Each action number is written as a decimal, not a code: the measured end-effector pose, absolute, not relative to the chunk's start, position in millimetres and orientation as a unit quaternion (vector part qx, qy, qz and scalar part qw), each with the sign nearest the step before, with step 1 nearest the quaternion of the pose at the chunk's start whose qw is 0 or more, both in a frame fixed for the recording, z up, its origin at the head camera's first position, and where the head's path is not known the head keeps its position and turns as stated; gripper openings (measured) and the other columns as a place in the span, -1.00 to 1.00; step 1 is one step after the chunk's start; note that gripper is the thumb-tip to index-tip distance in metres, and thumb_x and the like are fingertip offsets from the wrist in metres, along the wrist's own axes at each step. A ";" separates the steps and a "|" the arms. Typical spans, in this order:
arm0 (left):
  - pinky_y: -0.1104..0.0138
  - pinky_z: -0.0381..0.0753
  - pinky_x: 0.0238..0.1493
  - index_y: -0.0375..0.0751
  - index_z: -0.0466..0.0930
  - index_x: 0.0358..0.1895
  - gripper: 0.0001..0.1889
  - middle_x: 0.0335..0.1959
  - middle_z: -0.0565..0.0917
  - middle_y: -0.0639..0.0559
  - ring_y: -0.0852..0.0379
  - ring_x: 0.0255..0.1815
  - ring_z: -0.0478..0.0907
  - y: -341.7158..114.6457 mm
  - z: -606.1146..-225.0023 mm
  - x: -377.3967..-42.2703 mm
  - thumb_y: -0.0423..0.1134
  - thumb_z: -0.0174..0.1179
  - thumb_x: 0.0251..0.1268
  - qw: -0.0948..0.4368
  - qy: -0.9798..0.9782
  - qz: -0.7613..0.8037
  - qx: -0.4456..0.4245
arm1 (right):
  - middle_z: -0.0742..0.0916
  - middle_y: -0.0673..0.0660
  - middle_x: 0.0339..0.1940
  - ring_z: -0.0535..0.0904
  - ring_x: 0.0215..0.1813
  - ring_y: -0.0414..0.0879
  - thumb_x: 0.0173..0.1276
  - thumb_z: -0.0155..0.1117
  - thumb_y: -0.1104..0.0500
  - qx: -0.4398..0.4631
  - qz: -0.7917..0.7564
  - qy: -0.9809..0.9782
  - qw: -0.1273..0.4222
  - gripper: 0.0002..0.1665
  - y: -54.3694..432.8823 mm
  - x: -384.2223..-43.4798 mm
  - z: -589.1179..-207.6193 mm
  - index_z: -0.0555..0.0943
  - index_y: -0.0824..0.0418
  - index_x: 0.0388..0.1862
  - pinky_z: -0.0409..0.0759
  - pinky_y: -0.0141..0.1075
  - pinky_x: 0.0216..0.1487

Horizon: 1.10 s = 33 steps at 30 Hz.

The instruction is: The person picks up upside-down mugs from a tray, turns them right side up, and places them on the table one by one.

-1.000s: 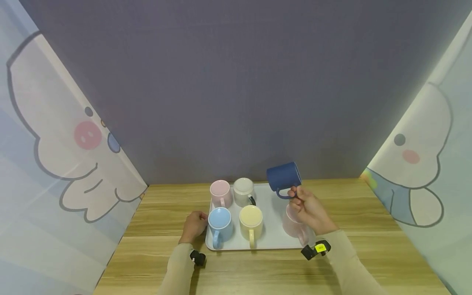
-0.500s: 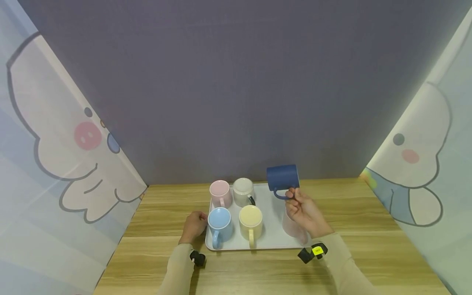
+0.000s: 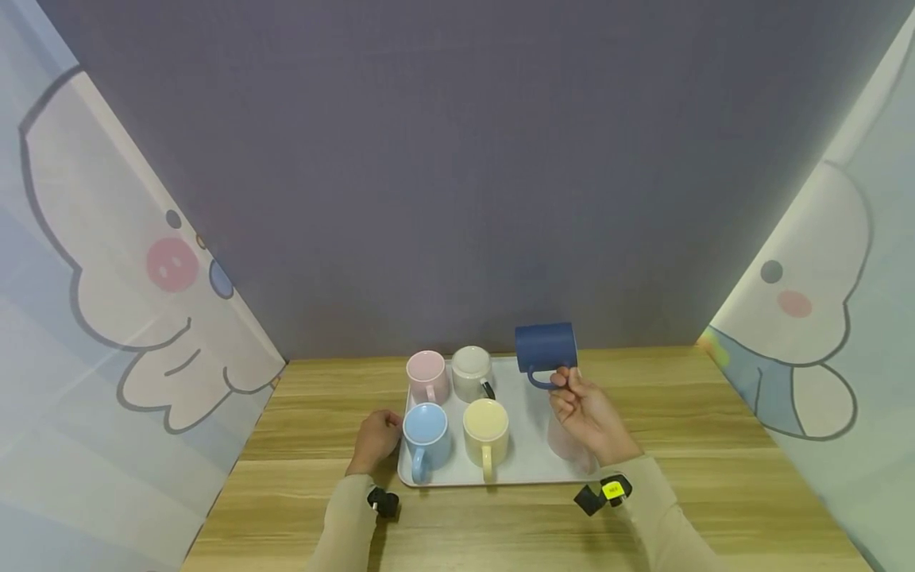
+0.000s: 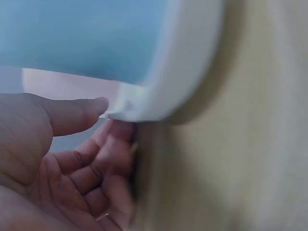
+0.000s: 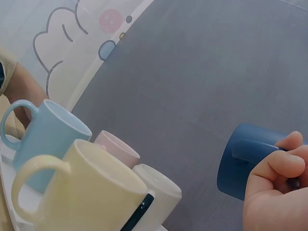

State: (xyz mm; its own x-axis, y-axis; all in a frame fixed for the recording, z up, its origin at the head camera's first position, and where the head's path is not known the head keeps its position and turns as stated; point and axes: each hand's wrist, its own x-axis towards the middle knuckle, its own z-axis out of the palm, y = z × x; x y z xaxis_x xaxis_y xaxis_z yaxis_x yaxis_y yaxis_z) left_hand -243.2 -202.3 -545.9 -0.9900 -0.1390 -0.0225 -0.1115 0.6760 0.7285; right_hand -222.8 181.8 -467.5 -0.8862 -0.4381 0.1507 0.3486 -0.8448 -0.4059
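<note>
My right hand point(image 3: 589, 417) grips the handle of a dark blue mug point(image 3: 545, 346) and holds it sideways above the tray's back right. In the right wrist view, the fingers curl round the blue mug's handle point(image 5: 255, 151). Partly hidden under that hand stands a pale pink mug point(image 3: 563, 441). My left hand point(image 3: 377, 437) is at the left rim of the white tray point(image 3: 525, 469), beside a light blue mug point(image 3: 427, 433). The left wrist view has its thumb point(image 4: 77, 115) on the tray's rim and the other fingers below, pinching it.
A yellow mug point(image 3: 486, 429) stands right of the light blue one on the tray. Behind them are a small pink mug point(image 3: 427, 373) and a white mug point(image 3: 472, 372) with a black-marked handle. The wooden table point(image 3: 322, 397) meets a grey backdrop point(image 3: 457, 199).
My right hand has shifted slightly left. The blue mug has turned from a slant to nearly level and sunk a little. My left hand stays at the tray's rim.
</note>
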 end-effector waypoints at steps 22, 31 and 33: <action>0.40 0.51 -0.28 -0.42 0.69 -0.04 -0.73 -0.24 0.75 -0.24 0.22 -0.35 0.54 -71.4 -443.6 -218.6 -0.23 0.15 0.53 0.005 -0.740 -0.670 -0.063 | 0.56 0.06 -0.30 0.02 -0.37 -0.25 0.69 -0.40 0.07 -0.141 -0.953 0.110 0.244 -0.56 142.4 -212.0 -465.0 0.45 0.23 -0.14 0.06 -0.47 -0.30; 0.46 0.52 -0.34 -0.30 0.71 -0.10 -0.62 -0.41 0.64 0.20 0.29 -0.40 0.55 -51.4 -457.9 -217.2 0.00 0.17 0.52 -0.128 -0.567 -0.811 -0.058 | 0.58 0.03 -0.28 0.01 -0.37 -0.26 0.69 -0.51 0.05 -0.182 -0.942 0.130 0.251 -0.50 128.9 -206.5 -466.0 0.45 0.20 -0.13 0.05 -0.48 -0.31; 0.49 0.51 -0.36 -0.20 0.71 -0.15 -0.70 -0.40 0.63 0.22 0.33 -0.41 0.52 -51.0 -460.7 -216.9 -0.03 0.17 0.53 -0.152 -0.520 -0.838 -0.064 | 0.59 0.02 -0.27 0.02 -0.37 -0.26 0.69 -0.52 0.05 -0.186 -0.940 0.137 0.251 -0.49 127.5 -205.9 -466.2 0.45 0.19 -0.13 0.06 -0.48 -0.31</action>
